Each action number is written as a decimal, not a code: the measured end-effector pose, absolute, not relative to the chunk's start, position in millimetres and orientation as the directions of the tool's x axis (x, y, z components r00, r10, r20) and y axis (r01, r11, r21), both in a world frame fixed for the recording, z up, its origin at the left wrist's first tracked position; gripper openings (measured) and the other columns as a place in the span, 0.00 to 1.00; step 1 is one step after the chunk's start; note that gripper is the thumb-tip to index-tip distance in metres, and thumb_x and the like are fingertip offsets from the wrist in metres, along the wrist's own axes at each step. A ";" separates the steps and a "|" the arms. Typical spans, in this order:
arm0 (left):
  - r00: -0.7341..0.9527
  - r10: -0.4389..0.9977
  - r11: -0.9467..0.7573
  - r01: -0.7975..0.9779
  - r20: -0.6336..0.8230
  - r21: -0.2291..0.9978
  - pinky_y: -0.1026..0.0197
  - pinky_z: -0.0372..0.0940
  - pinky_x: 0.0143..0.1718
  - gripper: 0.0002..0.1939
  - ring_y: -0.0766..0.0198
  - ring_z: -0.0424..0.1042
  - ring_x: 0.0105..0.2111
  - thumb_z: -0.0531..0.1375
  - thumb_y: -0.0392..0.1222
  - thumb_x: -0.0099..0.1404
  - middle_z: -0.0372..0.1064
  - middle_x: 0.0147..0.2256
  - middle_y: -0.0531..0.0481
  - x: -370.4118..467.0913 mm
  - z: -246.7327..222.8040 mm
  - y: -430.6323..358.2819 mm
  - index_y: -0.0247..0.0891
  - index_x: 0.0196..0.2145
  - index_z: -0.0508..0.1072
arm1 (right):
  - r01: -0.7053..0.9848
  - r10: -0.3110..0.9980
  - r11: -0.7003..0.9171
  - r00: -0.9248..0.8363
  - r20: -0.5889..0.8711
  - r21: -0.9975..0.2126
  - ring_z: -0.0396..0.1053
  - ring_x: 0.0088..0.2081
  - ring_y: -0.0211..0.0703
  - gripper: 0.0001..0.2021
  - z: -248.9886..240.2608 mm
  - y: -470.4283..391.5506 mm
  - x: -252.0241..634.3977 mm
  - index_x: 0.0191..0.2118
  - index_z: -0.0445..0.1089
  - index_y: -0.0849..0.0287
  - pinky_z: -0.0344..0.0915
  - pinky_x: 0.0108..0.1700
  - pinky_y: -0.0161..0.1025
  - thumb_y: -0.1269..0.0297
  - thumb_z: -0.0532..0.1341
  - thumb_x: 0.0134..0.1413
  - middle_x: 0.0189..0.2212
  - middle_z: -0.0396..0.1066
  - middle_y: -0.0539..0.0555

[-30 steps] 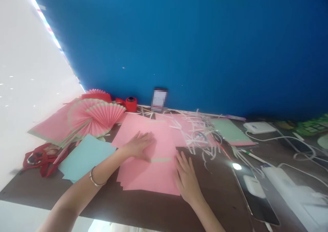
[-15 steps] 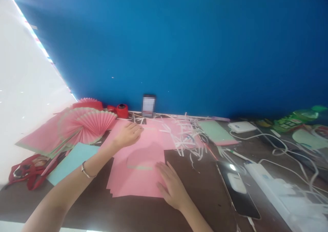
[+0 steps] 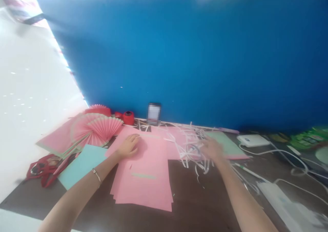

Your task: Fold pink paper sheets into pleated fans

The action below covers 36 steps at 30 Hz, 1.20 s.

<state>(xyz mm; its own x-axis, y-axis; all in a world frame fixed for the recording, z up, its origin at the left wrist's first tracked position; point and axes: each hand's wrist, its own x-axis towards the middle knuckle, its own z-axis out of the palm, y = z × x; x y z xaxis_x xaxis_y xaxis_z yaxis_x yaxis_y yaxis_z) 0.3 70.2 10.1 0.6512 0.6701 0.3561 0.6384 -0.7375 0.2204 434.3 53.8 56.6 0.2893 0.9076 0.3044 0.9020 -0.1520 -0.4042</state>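
Pink paper sheets (image 3: 151,191) lie in an overlapping stack on the dark table, with a narrow pale green strip (image 3: 143,175) across the top sheet. On the upper left part of these sheets rests my left hand (image 3: 129,146), its fingers stretched out over the paper. My right hand (image 3: 212,149), smeared by motion, is at the right side of a tangle of white paper strips (image 3: 183,154). Beside it lies a pale green sheet (image 3: 228,144) with a pink edge. Whether my right fingers hold anything is hidden by the blur.
Pink folded paper fans (image 3: 105,127) and a light blue sheet (image 3: 82,167) lie at left. A red tape dispenser (image 3: 128,118) and a small upright device (image 3: 154,113) stand by the blue partition (image 3: 179,54). White cables and a power strip (image 3: 284,204) occupy the right.
My right hand has left the pink sheets and moved away and right to the strips. My left hand stays on the upper part of the paper. The camera view has shifted.
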 end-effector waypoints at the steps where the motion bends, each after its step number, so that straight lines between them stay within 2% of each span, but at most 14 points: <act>1: 0.620 0.690 -0.718 0.652 0.374 0.242 0.47 0.51 0.53 0.25 0.49 0.55 0.52 0.51 0.43 0.58 0.57 0.51 0.37 0.2 9.4 70.8 0.33 0.54 0.58 | 0.871 0.904 -0.153 0.315 0.290 -0.468 0.64 0.45 0.57 0.06 55.2 59.6 436.9 0.18 0.71 0.57 0.47 0.51 0.60 0.72 0.58 0.36 0.37 0.73 0.57; 3: 0.580 0.709 -0.697 0.662 0.401 0.276 0.47 0.52 0.52 0.25 0.50 0.56 0.51 0.51 0.43 0.58 0.57 0.51 0.36 0.2 8.4 71.8 0.33 0.53 0.58 | 0.839 0.886 -0.154 0.351 0.302 -0.522 0.65 0.44 0.58 0.06 53.0 67.1 441.9 0.17 0.70 0.57 0.44 0.51 0.62 0.72 0.58 0.37 0.34 0.73 0.59; 9: 0.554 0.674 -0.717 0.651 0.489 0.250 0.50 0.57 0.49 0.19 0.53 0.59 0.48 0.50 0.35 0.59 0.61 0.45 0.37 0.6 9.0 71.0 0.31 0.48 0.61 | 0.699 0.730 -0.180 0.567 0.382 -0.692 0.68 0.38 0.54 0.11 55.7 58.5 454.4 0.30 0.73 0.61 0.59 0.41 0.49 0.64 0.54 0.46 0.32 0.72 0.64; 11: 0.614 0.613 -0.761 0.627 0.497 0.165 0.50 0.57 0.49 0.16 0.54 0.60 0.47 0.48 0.32 0.60 0.63 0.42 0.38 0.4 10.7 71.8 0.32 0.46 0.63 | 0.627 0.728 -0.139 0.589 0.350 -0.766 0.70 0.35 0.50 0.15 57.7 46.0 447.9 0.38 0.72 0.63 0.63 0.37 0.44 0.60 0.56 0.45 0.33 0.73 0.62; 13: 0.695 0.542 -0.814 0.574 0.472 0.089 0.49 0.57 0.49 0.14 0.54 0.61 0.47 0.47 0.30 0.61 0.65 0.41 0.39 1.5 13.0 72.8 0.33 0.44 0.65 | 0.429 0.778 -0.056 0.585 0.230 -0.902 0.71 0.35 0.49 0.21 59.2 30.8 433.3 0.43 0.71 0.63 0.65 0.36 0.42 0.59 0.62 0.40 0.35 0.73 0.60; 15: 0.725 0.514 -0.840 0.535 0.458 0.096 0.48 0.56 0.49 0.15 0.54 0.62 0.47 0.46 0.29 0.62 0.65 0.41 0.40 6.8 15.9 71.4 0.34 0.42 0.66 | 0.311 0.836 -0.039 0.531 0.140 -0.950 0.71 0.36 0.49 0.24 59.5 14.4 411.3 0.44 0.70 0.61 0.66 0.35 0.41 0.59 0.65 0.37 0.38 0.73 0.59; 17: 0.665 0.571 -0.814 0.536 0.481 0.225 0.47 0.56 0.49 0.15 0.54 0.62 0.47 0.46 0.29 0.62 0.65 0.43 0.39 19.3 19.7 65.3 0.35 0.43 0.66 | 0.253 0.902 -0.024 0.423 0.088 -0.967 0.71 0.35 0.48 0.24 57.9 -1.4 383.3 0.43 0.71 0.60 0.68 0.35 0.42 0.58 0.67 0.35 0.36 0.73 0.58; 19: 0.525 0.711 -0.703 0.523 0.468 0.482 0.47 0.57 0.48 0.14 0.54 0.63 0.47 0.50 0.33 0.62 0.64 0.45 0.39 40.5 24.4 53.8 0.36 0.46 0.64 | 0.194 0.949 0.019 0.305 0.079 -0.981 0.71 0.33 0.46 0.22 53.5 -14.0 351.8 0.42 0.71 0.58 0.68 0.35 0.42 0.57 0.66 0.37 0.34 0.74 0.56; 21: 0.440 0.852 -0.461 0.376 0.283 0.804 0.52 0.64 0.40 0.20 0.58 0.67 0.40 0.54 0.39 0.61 0.65 0.45 0.39 67.9 29.9 38.9 0.38 0.51 0.59 | 0.128 0.981 0.056 0.176 0.078 -0.990 0.71 0.31 0.45 0.20 46.4 -22.0 320.8 0.42 0.69 0.57 0.69 0.35 0.43 0.56 0.65 0.40 0.32 0.73 0.54; 23: 0.484 0.875 -0.106 0.125 0.033 0.986 0.57 0.66 0.35 0.25 0.61 0.71 0.34 0.57 0.44 0.60 0.69 0.39 0.42 96.0 34.7 24.9 0.38 0.52 0.55 | 0.070 0.996 0.073 0.040 0.076 -0.995 0.71 0.31 0.44 0.18 37.6 -25.8 294.8 0.42 0.68 0.57 0.68 0.37 0.43 0.57 0.64 0.43 0.30 0.73 0.53; 25: 0.500 0.865 0.104 -0.095 -0.043 0.990 0.58 0.65 0.37 0.25 0.61 0.71 0.34 0.61 0.46 0.56 0.71 0.36 0.42 118.2 37.1 16.2 0.36 0.49 0.60 | 0.032 0.996 0.087 0.003 0.087 -0.996 0.71 0.33 0.44 0.14 28.8 -27.4 277.3 0.37 0.67 0.57 0.68 0.38 0.42 0.58 0.64 0.44 0.29 0.73 0.53; 27: 0.400 0.910 0.193 -0.187 -0.105 0.963 0.58 0.65 0.37 0.24 0.60 0.72 0.34 0.65 0.47 0.51 0.72 0.35 0.43 131.0 36.2 14.1 0.34 0.43 0.65 | 0.014 0.994 0.099 0.048 0.100 -0.995 0.71 0.33 0.44 0.12 21.7 -28.8 269.2 0.33 0.66 0.57 0.67 0.36 0.40 0.57 0.64 0.43 0.29 0.72 0.53; 31: 0.243 0.957 0.214 -0.218 -0.160 0.952 0.59 0.64 0.36 0.20 0.59 0.72 0.32 0.68 0.47 0.45 0.73 0.30 0.44 134.0 26.9 20.5 0.31 0.32 0.71 | 0.068 0.988 0.095 0.117 0.102 -0.993 0.70 0.29 0.41 0.10 16.6 -34.0 271.1 0.30 0.64 0.57 0.66 0.32 0.38 0.57 0.62 0.46 0.26 0.69 0.51; 36: 0.262 0.944 0.287 -0.361 -0.198 0.887 0.57 0.65 0.40 0.20 0.56 0.73 0.36 0.66 0.50 0.49 0.74 0.35 0.41 126.6 17.9 24.2 0.31 0.34 0.73 | 0.139 0.985 0.102 0.124 0.119 -0.985 0.69 0.27 0.40 0.09 22.2 -37.8 274.7 0.29 0.66 0.58 0.66 0.31 0.38 0.57 0.61 0.48 0.26 0.69 0.51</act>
